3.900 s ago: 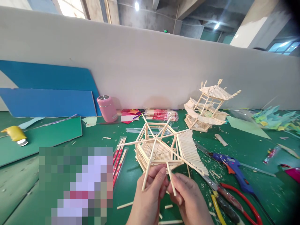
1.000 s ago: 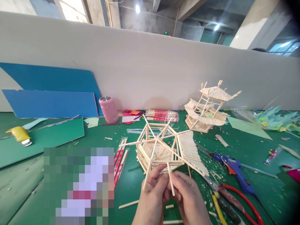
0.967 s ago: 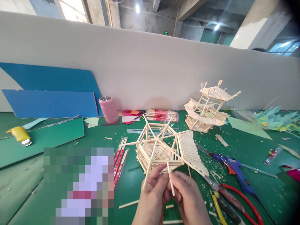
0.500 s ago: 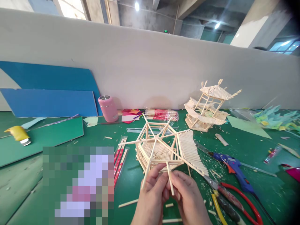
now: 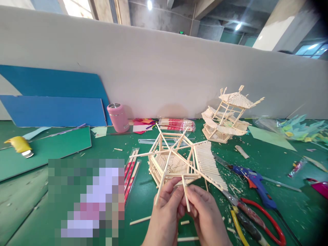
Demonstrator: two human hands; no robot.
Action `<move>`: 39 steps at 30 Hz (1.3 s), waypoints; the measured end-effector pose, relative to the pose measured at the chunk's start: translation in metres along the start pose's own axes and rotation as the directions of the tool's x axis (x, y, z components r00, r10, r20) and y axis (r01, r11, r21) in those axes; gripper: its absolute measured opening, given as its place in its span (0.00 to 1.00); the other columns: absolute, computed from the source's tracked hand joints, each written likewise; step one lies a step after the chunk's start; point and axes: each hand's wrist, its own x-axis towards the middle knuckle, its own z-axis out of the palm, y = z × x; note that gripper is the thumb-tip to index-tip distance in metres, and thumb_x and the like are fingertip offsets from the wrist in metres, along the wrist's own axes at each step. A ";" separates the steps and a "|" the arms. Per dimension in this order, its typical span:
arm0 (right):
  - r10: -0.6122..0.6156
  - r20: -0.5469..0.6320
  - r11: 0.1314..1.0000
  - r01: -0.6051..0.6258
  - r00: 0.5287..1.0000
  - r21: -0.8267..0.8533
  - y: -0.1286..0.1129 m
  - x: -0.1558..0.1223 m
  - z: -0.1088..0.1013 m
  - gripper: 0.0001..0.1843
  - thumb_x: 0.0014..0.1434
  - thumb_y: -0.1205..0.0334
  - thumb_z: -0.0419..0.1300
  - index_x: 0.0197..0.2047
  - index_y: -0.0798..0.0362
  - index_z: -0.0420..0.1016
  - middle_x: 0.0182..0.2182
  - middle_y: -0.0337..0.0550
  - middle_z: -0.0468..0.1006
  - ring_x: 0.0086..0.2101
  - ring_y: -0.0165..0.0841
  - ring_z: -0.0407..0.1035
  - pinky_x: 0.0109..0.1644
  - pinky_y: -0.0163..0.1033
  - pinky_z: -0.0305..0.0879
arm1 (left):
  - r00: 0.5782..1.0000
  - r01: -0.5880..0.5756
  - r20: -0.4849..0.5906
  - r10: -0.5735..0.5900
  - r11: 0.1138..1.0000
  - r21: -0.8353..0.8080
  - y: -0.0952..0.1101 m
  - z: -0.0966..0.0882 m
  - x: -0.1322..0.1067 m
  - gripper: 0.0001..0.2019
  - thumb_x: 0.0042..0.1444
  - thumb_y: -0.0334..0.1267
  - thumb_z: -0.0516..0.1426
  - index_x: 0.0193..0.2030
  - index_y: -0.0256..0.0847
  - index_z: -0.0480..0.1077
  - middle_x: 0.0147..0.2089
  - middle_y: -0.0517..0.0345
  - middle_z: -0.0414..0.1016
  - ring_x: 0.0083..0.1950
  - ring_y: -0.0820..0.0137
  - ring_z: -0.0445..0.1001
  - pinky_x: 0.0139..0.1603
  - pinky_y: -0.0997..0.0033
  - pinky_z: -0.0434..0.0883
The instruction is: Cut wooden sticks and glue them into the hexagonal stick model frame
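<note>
A six-sided model pavilion [image 5: 171,150] of thin wooden sticks stands in front of me, its roof poles meeting at the centre. Slats cover one roof section [image 5: 206,160] on its right. At the near edge, my right hand [image 5: 206,208] pinches a short wooden stick [image 5: 186,194] between thumb and fingers. My left hand [image 5: 167,205] is closed against the same stick from the other side, its fingertips near the frame's front rail. The stick points down towards me, its upper end at that rail. Some fingers are hidden behind the stick and the thumbs.
A finished-looking stick pagoda [image 5: 228,118] stands at the back right. A blue glue gun [image 5: 256,181] and red-and-yellow-handled pliers [image 5: 256,218] lie to the right. Packed sticks [image 5: 132,174] lie left, a pink flask [image 5: 118,118] behind. Wood scraps are scattered about. A blurred patch covers the lower left.
</note>
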 end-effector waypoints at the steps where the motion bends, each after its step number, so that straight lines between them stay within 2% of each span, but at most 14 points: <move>1: -0.003 0.001 1.000 0.003 1.000 0.002 0.000 0.000 0.000 0.20 0.58 0.55 0.53 0.17 0.53 0.62 0.15 0.36 0.62 0.20 0.27 0.52 0.24 0.35 0.46 | 1.000 0.001 0.001 -0.001 1.000 -0.006 0.000 0.000 0.000 0.14 0.41 0.37 0.64 0.37 0.36 0.73 0.19 0.62 0.69 0.21 0.78 0.62 0.23 0.80 0.61; 12: -0.008 0.004 1.000 0.008 1.000 0.009 -0.001 0.000 0.001 0.20 0.57 0.55 0.53 0.17 0.53 0.62 0.15 0.36 0.63 0.20 0.28 0.53 0.25 0.35 0.46 | 1.000 0.000 0.022 0.000 1.000 -0.012 0.000 0.000 -0.001 0.12 0.43 0.35 0.63 0.37 0.36 0.72 0.20 0.63 0.68 0.21 0.79 0.63 0.24 0.81 0.62; 16: -0.003 -0.001 1.000 0.003 1.000 0.014 -0.002 0.000 0.001 0.19 0.57 0.55 0.54 0.18 0.53 0.62 0.16 0.36 0.63 0.20 0.27 0.52 0.24 0.35 0.45 | 1.000 -0.002 0.016 0.002 1.000 -0.010 0.001 0.000 0.000 0.12 0.43 0.35 0.63 0.37 0.36 0.73 0.17 0.66 0.64 0.21 0.78 0.63 0.24 0.81 0.62; 24: -0.003 -0.002 1.000 0.003 1.000 0.015 -0.002 0.000 0.001 0.19 0.57 0.55 0.54 0.18 0.53 0.63 0.16 0.36 0.63 0.21 0.28 0.53 0.25 0.35 0.47 | 1.000 -0.001 0.000 0.001 1.000 -0.025 0.001 0.001 0.000 0.13 0.41 0.36 0.64 0.36 0.36 0.73 0.21 0.61 0.71 0.21 0.78 0.64 0.25 0.79 0.63; 39: -0.010 0.003 1.000 0.010 1.000 0.015 -0.002 0.000 0.002 0.19 0.58 0.55 0.53 0.18 0.53 0.63 0.16 0.36 0.63 0.21 0.28 0.53 0.25 0.36 0.47 | 1.000 -0.004 -0.007 0.004 1.000 -0.013 0.001 0.001 0.001 0.12 0.42 0.35 0.64 0.36 0.36 0.73 0.19 0.62 0.69 0.21 0.77 0.64 0.25 0.79 0.63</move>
